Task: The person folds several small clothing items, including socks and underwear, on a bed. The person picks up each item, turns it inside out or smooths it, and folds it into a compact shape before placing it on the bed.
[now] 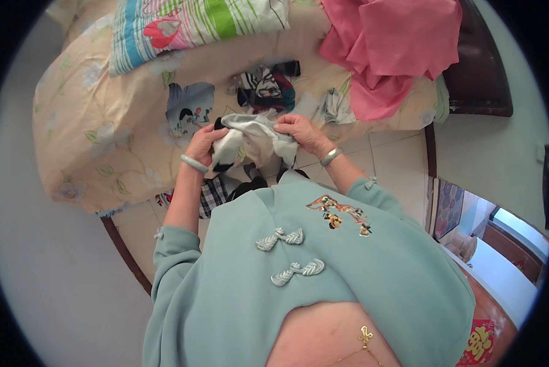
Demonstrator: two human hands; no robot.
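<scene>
Between my two hands a soft white-and-grey garment with black patches (250, 129) is held up just off the near edge of the bed; its exact kind is unclear. My left hand (203, 144) pinches its left side next to a black patch. On the other side, the thumb and fingers of my right hand (305, 132) are closed on its upper right edge. Just beyond it, a crumpled heap of small dark, patterned clothes (265, 88) lies on the bed. A blue-grey printed cloth (190, 105) is spread to the left of that heap.
The bed has a cream floral sheet (73, 147). A striped pillow (207, 27) and a pink cloth (403, 37) lie at the back, with a small grey-white bundle (337, 107) at right. A dark checked cloth (215, 194) shows below the bed edge.
</scene>
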